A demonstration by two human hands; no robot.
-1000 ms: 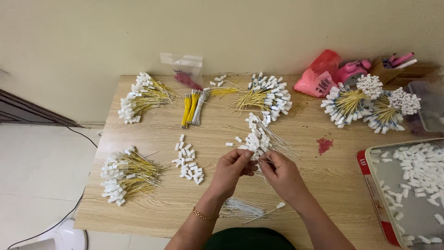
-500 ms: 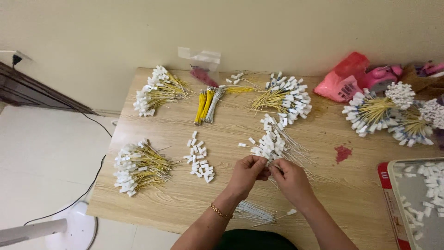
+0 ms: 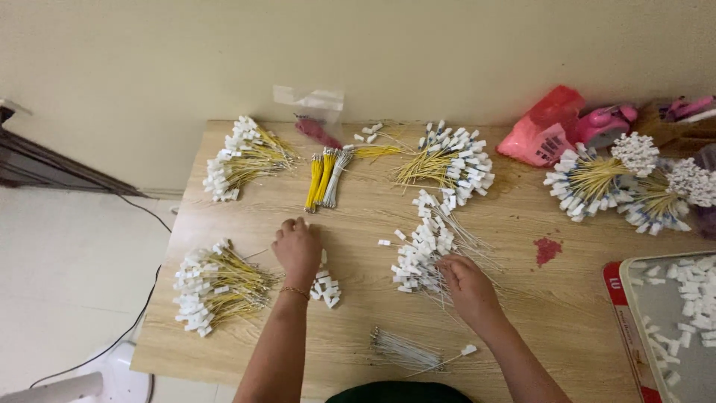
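My left hand [image 3: 298, 250] rests knuckles-up on the wooden table [image 3: 358, 321], its fingers curled over a small heap of loose white connectors [image 3: 327, 287]. Whether it holds one is hidden. My right hand [image 3: 466, 283] lies at the near edge of a pile of thin wires with white connectors [image 3: 421, 254], fingers down among the wire ends. A bundle of bare silver wires [image 3: 406, 351] lies near the front edge between my forearms.
Bundles of yellow wires with white connectors lie at the left [image 3: 212, 287], back left [image 3: 242, 157], back middle [image 3: 451, 157] and right [image 3: 597, 179]. Yellow and grey wire bunches [image 3: 324, 179], a pink plastic bag [image 3: 541, 130] and a tray of white connectors [image 3: 679, 321] are also here.
My hands were together at the middle pile, working one wire. Now the left hand has moved left onto the loose connectors and the right hand has dropped onto the pile.
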